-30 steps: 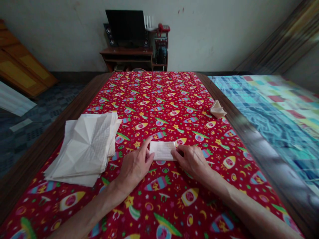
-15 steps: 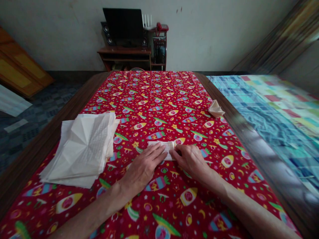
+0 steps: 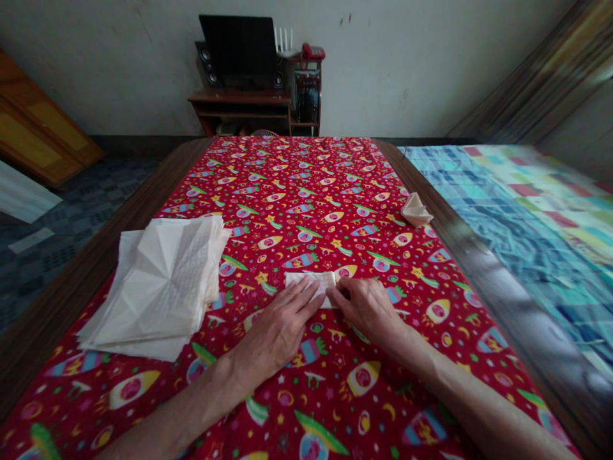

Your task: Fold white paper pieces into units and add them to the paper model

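Observation:
A small white sheet of paper, folded into a compact rectangle, lies on the red patterned tablecloth. My left hand rests on its left part with the fingers stretched out flat. At the right edge of the paper, my right hand has its thumb and fingers pinched together on the fold. The palm side of that hand is hidden. To the left lies a stack of creased white sheets, with faint lines showing through.
A small folded paper piece sits by the table's right edge. Wooden borders flank the cloth. Right of the table is a bed with checked bedding. Beyond the far end stands a desk with a monitor and a red telephone.
My left hand has slid very slightly to the right over the folded paper. The right hand keeps its pinch at the edge, and the view has shifted a touch.

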Demonstrator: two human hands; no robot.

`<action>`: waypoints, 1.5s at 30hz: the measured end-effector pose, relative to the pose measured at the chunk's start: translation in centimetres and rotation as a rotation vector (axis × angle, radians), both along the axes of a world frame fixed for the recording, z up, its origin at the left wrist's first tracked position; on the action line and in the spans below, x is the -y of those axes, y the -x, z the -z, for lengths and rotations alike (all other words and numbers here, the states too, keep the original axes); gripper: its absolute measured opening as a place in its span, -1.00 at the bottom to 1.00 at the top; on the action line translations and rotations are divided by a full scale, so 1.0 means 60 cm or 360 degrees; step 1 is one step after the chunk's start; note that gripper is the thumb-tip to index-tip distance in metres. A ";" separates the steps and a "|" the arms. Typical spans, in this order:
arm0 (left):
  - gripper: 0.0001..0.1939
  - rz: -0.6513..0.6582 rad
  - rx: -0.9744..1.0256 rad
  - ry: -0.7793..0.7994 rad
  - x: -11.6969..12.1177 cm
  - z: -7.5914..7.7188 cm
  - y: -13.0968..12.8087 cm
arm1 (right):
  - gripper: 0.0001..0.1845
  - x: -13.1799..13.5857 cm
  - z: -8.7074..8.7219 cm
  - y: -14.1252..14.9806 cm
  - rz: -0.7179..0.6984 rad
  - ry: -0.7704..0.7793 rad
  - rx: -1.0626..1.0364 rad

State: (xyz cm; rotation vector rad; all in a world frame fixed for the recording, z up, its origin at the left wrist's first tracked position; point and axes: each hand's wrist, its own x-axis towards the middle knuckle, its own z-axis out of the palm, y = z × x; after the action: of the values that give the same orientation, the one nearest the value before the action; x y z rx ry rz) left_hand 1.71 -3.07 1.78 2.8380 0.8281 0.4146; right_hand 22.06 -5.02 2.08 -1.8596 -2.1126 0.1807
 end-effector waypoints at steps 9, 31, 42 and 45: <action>-0.54 0.0012 -0.0124 -0.0026 0.004 -0.009 -0.003 | -0.68 0.002 -0.005 0.003 0.0010 0.0013 0.0102; -0.55 -0.0054 -0.0227 -0.0070 0.011 -0.003 0.054 | -0.33 0.086 0.006 -0.015 -0.0768 -0.0084 0.0237; -0.58 -0.0098 -0.0186 -0.0095 0.013 -0.008 0.069 | -0.47 0.011 0.010 -0.008 -0.0606 -0.0227 0.0221; -0.59 -0.0106 -0.0180 -0.0103 0.012 -0.008 0.068 | -0.50 -0.014 0.012 -0.016 -0.0526 -0.0225 0.0193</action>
State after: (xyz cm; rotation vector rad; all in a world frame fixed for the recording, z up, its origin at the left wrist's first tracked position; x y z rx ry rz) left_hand -2.37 -3.81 2.24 2.9229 0.9492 0.2971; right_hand 22.99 -4.18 1.38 -1.4679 -2.4369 -0.0080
